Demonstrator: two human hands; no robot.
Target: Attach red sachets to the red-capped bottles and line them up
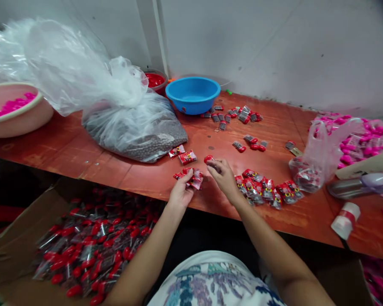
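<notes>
Over the table's front edge, my left hand (182, 191) is closed on several small red printed packets (196, 177), pinched under the thumb. To its right, my right hand (222, 176) grips a small clear container with a red cap (208, 158); the fingers partly hide it. Just beyond my left hand lie more red packets (187, 157). Right of my right hand is a cluster of filled red packets (268, 189). Farther back, loose red-capped containers (239, 146) are scattered on the red-brown table (140, 178).
A blue basin (193, 95) stands by the wall, beside a clear bag of dark beads (134, 127). A pale basin (19, 119) holds pink pieces. Below the edge, a cardboard box (9, 255) contains many red-capped containers. At right are a plastic bag (319, 157), bottle (360, 185) and pink-capped pile (364, 140).
</notes>
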